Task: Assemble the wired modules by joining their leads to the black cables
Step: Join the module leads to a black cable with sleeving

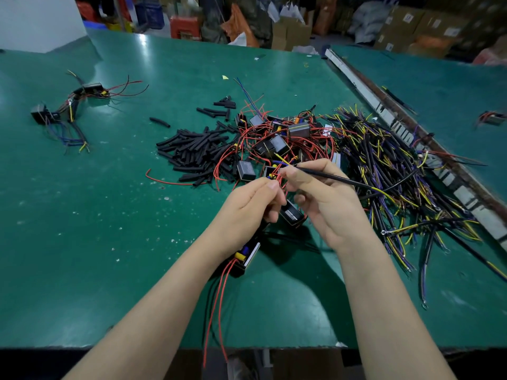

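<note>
Workbench, mid-splice: my left hand (251, 202) pinching module's red leads (279, 179), steadying them for joining. My right hand (321, 193) gripping black cable (340, 180), aiming its end at leads. Module (292, 215) hanging just below both hands, near side of module pile (274, 138).

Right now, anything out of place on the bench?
One loose red wire lies apart, left of the module pile. A few black sleeve pieces are strayed from their heap. Pale specks dot the green mat. Nothing looks damaged.
</note>
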